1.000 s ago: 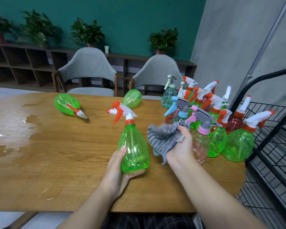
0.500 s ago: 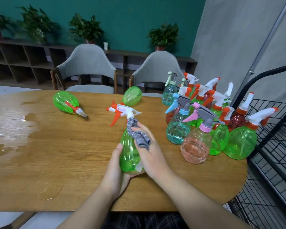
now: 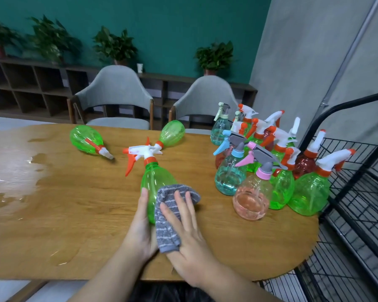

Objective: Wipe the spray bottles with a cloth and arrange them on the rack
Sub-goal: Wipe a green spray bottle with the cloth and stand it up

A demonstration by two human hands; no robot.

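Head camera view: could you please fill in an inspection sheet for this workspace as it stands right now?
Surface: wooden table, water puddles on its left part.
Job's things: green spray bottle upright under grey striped cloth; two green bottles lying down; cluster of upright spray bottles at right; black wire rack beside table.
Clutter: nothing seen.
Hands: left hand grips the bottle; right hand presses the cloth flat against it.
Cables: nothing seen.
Surroundings: two grey chairs, shelving, potted plants, teal wall.
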